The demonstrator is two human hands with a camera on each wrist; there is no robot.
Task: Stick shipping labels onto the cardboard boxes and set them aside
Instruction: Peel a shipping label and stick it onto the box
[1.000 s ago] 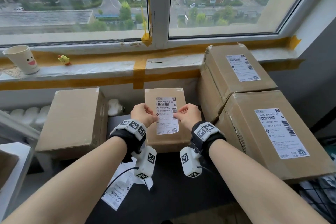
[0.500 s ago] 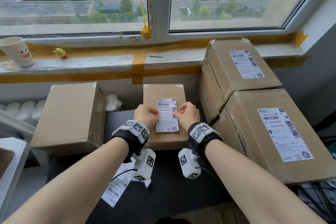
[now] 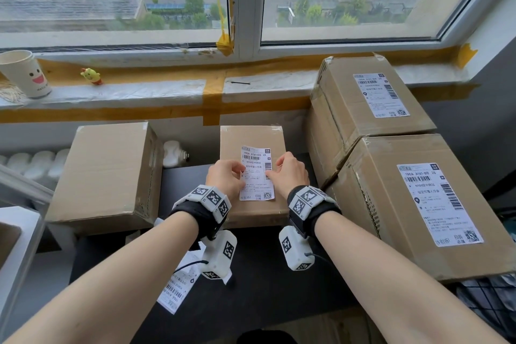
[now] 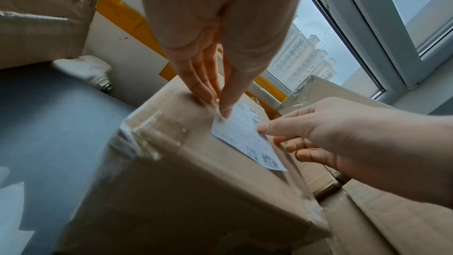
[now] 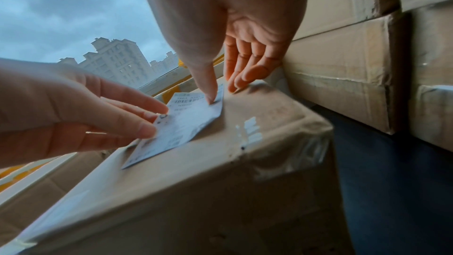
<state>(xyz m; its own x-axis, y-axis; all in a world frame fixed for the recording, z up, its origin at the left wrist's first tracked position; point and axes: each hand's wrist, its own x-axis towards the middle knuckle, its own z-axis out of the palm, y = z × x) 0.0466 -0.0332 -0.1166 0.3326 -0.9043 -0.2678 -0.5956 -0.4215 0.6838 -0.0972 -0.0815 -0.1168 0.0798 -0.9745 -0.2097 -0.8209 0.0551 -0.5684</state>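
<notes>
A white shipping label (image 3: 257,173) lies on top of the small cardboard box (image 3: 251,135) in the middle of the black table. My left hand (image 3: 237,173) pinches the label's left edge, with the thumb on top and the fingers against the box (image 4: 171,162). My right hand (image 3: 275,170) pinches the right edge in the same way, its thumb tip on the paper (image 5: 186,121). In both wrist views the label's near end (image 4: 267,160) looks slightly raised off the cardboard. How much of it is stuck down I cannot tell.
An unlabelled box (image 3: 106,170) stands to the left. Two labelled boxes (image 3: 371,98) (image 3: 418,204) are stacked close on the right. Loose label sheets (image 3: 178,285) lie on the table (image 3: 265,288) under my left wrist. A paper cup (image 3: 25,75) sits on the sill.
Both hands have brought the label down from just above the small box onto its top, while keeping hold of its two side edges.
</notes>
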